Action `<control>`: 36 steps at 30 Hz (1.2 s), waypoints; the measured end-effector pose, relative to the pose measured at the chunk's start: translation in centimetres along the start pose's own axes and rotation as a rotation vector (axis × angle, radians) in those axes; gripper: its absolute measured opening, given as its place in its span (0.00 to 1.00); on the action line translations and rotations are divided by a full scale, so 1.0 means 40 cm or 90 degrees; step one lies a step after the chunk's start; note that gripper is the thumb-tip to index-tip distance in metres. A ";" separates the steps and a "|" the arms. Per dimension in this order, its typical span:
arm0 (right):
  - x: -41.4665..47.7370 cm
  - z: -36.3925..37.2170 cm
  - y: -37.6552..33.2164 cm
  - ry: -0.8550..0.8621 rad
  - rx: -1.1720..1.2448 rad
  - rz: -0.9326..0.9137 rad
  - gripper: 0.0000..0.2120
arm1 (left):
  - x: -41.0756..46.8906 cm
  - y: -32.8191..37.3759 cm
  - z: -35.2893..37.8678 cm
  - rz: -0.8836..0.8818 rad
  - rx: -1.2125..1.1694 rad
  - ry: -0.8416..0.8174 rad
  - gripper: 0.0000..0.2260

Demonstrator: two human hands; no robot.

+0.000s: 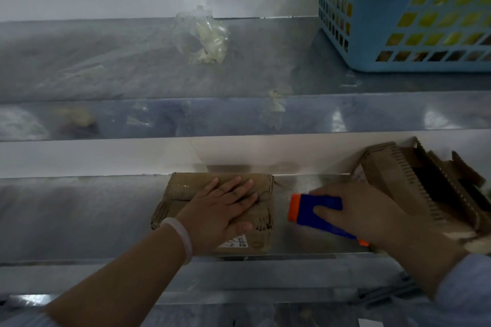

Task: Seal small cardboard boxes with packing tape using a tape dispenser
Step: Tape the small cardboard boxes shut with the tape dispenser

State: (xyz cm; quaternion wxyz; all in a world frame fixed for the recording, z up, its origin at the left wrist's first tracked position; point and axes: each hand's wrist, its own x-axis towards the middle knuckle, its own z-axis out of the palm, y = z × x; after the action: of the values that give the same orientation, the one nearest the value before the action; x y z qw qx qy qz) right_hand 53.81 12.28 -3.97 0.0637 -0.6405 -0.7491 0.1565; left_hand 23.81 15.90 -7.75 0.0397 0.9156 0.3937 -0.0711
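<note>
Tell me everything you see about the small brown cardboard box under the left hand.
The small brown cardboard box is worn and creased, with crushed edges. It lies flat on the grey metal shelf, a white printed label at its near side. The left hand presses on its top with straight fingers.

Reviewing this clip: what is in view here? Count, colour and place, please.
cardboard box: 1, brown, lower shelf, under left hand
tape dispenser: 1, blue and orange, right of the box
cardboard pile: 1, brown, lower shelf, far right
basket: 1, light blue, upper shelf, right
plastic film: 1 crumpled, clear, upper shelf
metal shelves: 2, grey
bangle: 1, white, left wrist
left hand: flat on box
right hand: grip round dispenser
</note>
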 end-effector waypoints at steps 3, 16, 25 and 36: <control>-0.002 0.004 0.015 0.102 0.062 0.059 0.17 | -0.006 -0.002 -0.002 -0.005 -0.012 0.000 0.34; 0.036 0.163 0.027 0.110 -0.289 -0.120 0.33 | -0.056 -0.047 -0.002 -0.045 -0.024 -0.016 0.31; -0.028 0.317 -0.083 -0.061 -0.296 0.005 0.27 | -0.057 -0.045 0.000 -0.038 -0.026 -0.011 0.33; 0.005 0.220 -0.276 0.198 0.100 -0.133 0.28 | -0.047 -0.046 0.019 -0.026 -0.023 0.016 0.34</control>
State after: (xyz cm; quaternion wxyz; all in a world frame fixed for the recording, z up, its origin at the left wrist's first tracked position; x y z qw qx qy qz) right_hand 40.79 9.69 -8.78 0.2445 -0.5691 -0.7779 0.1061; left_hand 21.11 15.73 -8.22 0.0494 0.9074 0.4140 -0.0530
